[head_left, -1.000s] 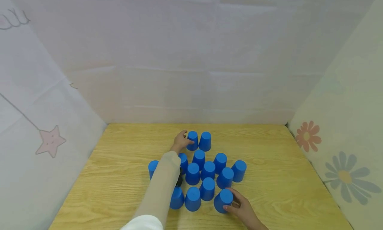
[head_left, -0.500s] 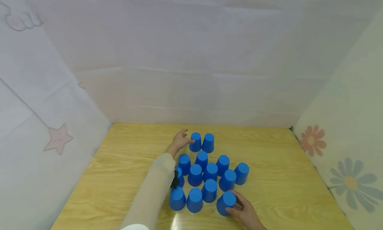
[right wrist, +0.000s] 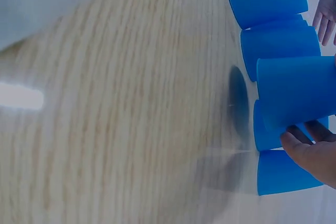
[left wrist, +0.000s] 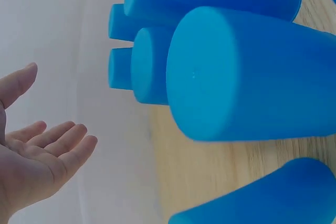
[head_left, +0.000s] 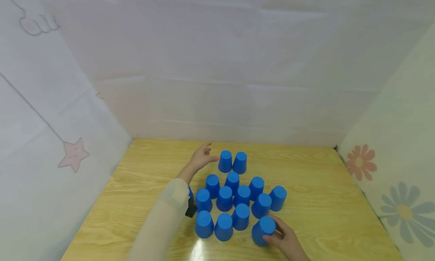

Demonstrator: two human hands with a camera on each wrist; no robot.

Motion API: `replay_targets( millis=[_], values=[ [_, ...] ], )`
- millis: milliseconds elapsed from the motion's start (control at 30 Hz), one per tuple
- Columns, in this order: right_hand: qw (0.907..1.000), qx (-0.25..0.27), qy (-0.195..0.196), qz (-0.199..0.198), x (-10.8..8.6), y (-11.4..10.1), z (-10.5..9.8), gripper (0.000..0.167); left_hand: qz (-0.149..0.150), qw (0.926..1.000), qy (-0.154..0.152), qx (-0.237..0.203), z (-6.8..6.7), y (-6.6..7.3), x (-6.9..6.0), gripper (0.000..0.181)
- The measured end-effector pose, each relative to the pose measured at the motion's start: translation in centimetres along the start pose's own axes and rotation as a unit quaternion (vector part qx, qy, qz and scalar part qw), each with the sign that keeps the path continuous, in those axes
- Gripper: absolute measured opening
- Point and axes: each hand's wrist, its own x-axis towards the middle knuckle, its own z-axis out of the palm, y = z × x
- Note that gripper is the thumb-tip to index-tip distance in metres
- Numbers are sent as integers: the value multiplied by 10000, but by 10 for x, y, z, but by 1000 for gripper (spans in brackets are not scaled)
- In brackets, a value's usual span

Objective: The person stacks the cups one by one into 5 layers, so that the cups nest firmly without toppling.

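Note:
Beside the back-left blue cup (head_left: 225, 162), my left hand (head_left: 200, 159) is spread with nothing in it, the thumb tip close to the cup's side. The left wrist view has this hand (left wrist: 44, 163) palm-up, apart from the blue cups (left wrist: 205, 74). At the front right, my right hand (head_left: 287, 240) grips a blue cup (head_left: 262, 231) by its side, base up. In the right wrist view, fingers and thumb of the right hand (right wrist: 315, 156) are round that cup (right wrist: 296, 90), and an oval shadow lies beside its rim.
Several upturned blue cups (head_left: 224, 198) stand close together mid-table, left of and behind the held one. Another (head_left: 239, 162) stands at the back. My left forearm crosses the wooden table (head_left: 119, 200), a black device (head_left: 191, 208) at its wrist. Printed cloth walls (head_left: 238, 64) surround the table.
My left hand has drawn left from the back-left cup, and its forearm has shifted left, uncovering cups. My right hand still grips its cup. The head view has shifted slightly.

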Motion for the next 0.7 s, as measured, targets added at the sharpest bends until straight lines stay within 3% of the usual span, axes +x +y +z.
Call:
replay_targets(
  millis=[233, 533, 700],
  values=[
    [9993, -289, 100, -199, 0, -11, -7, 66, 325, 9989, -146, -305, -14, 1, -24, 71],
    [9979, -445, 127, -454, -3, -30, -10, 59, 313, 9974, 134, -638, -32, -7, -55, 69],
    [9949, -651, 28, -776, -3, -40, -12, 57, 553, 9936, 192, -971, -36, -12, -69, 68]
  ],
)
